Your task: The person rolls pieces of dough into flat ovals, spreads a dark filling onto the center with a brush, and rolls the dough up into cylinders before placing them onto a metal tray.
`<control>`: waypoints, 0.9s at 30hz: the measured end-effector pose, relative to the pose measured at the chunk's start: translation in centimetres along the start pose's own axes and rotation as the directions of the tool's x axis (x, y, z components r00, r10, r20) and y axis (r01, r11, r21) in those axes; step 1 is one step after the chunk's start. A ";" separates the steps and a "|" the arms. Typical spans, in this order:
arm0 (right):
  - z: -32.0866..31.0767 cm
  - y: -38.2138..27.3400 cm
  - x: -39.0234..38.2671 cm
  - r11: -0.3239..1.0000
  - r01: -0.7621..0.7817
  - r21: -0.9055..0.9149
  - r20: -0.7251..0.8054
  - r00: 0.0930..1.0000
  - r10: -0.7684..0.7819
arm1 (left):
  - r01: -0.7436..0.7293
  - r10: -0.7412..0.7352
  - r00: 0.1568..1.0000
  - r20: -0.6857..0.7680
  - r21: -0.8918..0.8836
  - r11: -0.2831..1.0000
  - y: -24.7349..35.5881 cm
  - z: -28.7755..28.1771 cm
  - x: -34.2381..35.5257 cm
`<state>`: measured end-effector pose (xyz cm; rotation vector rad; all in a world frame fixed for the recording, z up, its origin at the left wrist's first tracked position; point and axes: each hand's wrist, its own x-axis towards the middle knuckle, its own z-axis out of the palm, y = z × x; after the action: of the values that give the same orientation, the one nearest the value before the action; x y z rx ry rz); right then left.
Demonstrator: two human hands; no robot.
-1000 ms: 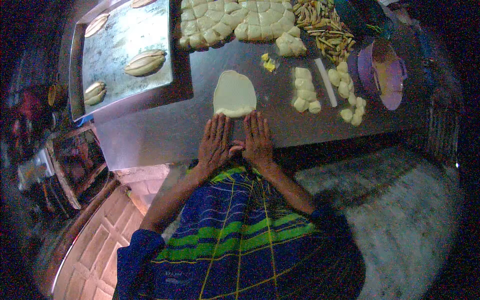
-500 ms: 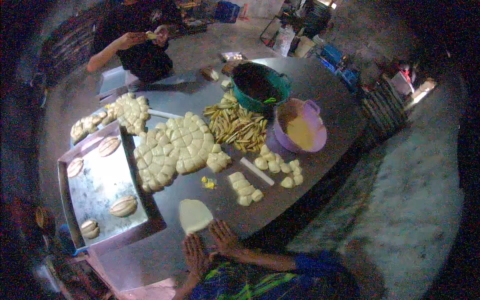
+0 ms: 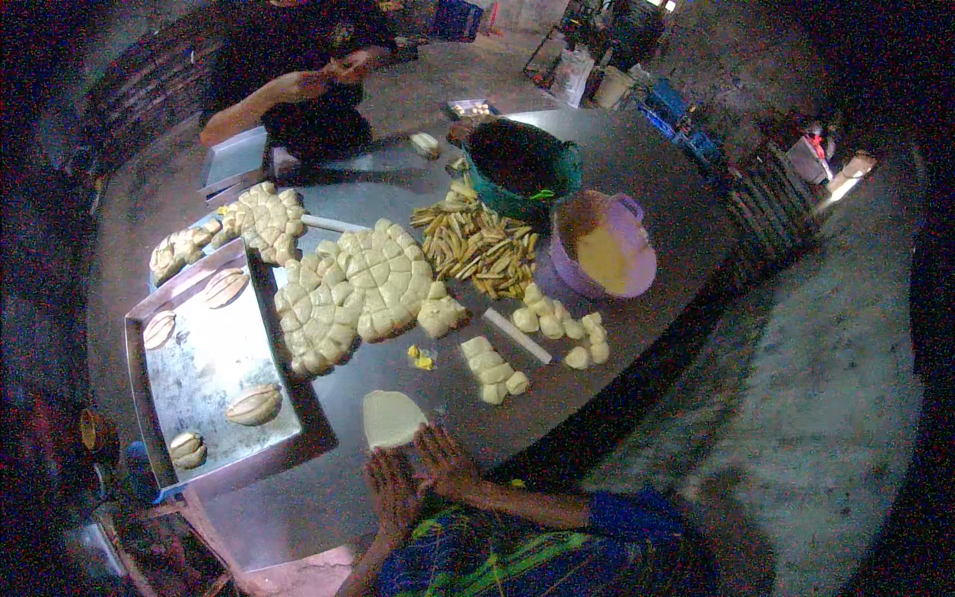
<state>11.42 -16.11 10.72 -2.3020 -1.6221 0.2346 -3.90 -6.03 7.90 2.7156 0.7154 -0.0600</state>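
1. My left hand (image 3: 395,492) is flat, fingers straight and close together, the tips at the near side of a thin dough sheet (image 3: 392,418).
2. My right hand (image 3: 448,466) is flat too, its fingertips at the sheet's near right side; neither hand grips anything.
3. The sheet lies close to the near edge of the desk (image 3: 269,522).
4. By the desk's left edge sits a metal tray (image 3: 204,373) with four shaped rolls (image 3: 255,404).
5. Toward the right edge, a white stick (image 3: 517,336) lies between dough lumps (image 3: 486,368) and dough balls (image 3: 550,326).

Green tub (image 3: 494,198), purple bucket (image 3: 568,265) beside it, blue crate (image 3: 458,20) beyond
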 end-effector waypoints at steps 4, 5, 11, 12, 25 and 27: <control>-0.3 0.2 1.2 0.998 -0.004 -0.060 -0.012 1.000 0.003 | -0.028 0.033 0.994 -0.104 0.050 0.998 -0.4 -0.2 1.7; -0.4 0.6 1.4 0.998 -0.008 -0.057 -0.016 1.000 0.007 | -0.009 0.013 0.988 -0.156 0.024 1.000 -0.6 0.4 2.0; -0.6 0.9 1.8 0.999 0.015 -0.032 -0.015 1.000 -0.015 | 0.021 -0.039 0.973 -0.227 -0.084 0.996 -0.3 0.3 1.7; -0.5 0.5 1.8 0.999 0.024 -0.030 -0.012 1.000 -0.024 | 0.021 -0.035 0.975 -0.221 -0.063 0.998 -0.3 -0.5 0.9; -3.1 3.4 5.6 0.991 0.083 -0.107 -0.021 0.996 -0.086 | -0.031 0.037 0.933 -0.359 0.022 0.999 2.5 -6.6 6.0; -3.6 3.7 7.7 0.992 0.083 -0.092 -0.015 0.996 -0.085 | 0.039 -0.032 0.951 -0.308 0.018 0.999 1.8 -6.9 7.9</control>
<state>18.46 -10.61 13.14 -2.2879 -1.7503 0.1208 3.59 -1.54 13.94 2.7653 0.8531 0.3577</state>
